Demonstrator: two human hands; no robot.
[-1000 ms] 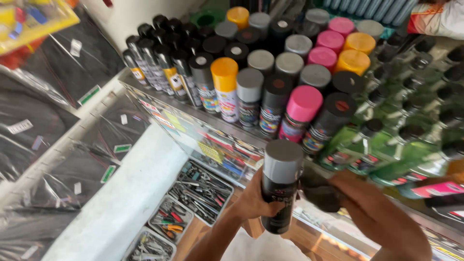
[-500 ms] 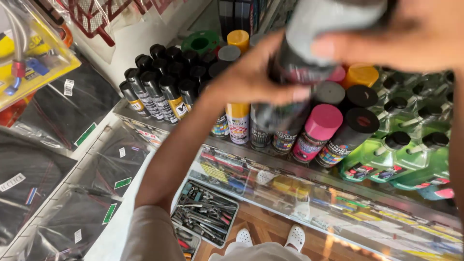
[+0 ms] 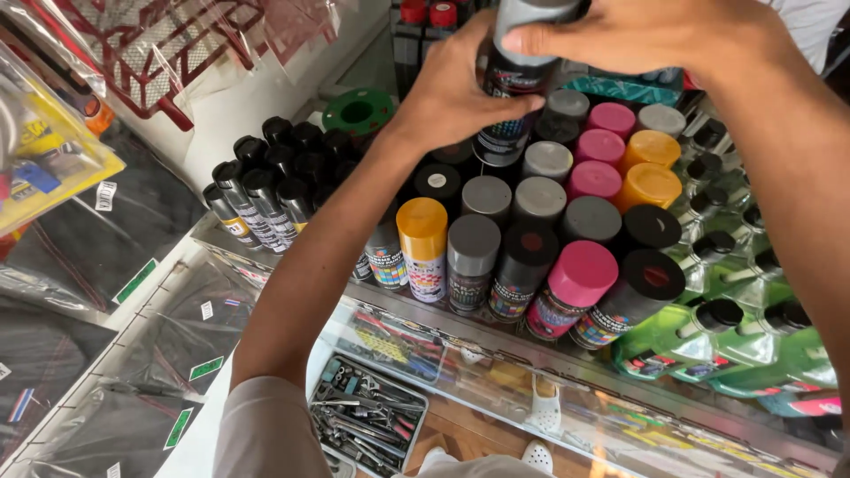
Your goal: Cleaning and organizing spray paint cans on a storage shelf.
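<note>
While upright, spray can (image 3: pixel 518 66), both hands (image 3: pixel 460 93) gripping

Glass counter (image 3: pixel 567 398), wooden floor (image 3: pixel 460 434)

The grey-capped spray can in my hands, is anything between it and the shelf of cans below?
Both the left hand and right hand grip the spray can directly. Below it, capped cans pack the shelf closely; no open gap shows beneath it.
</note>
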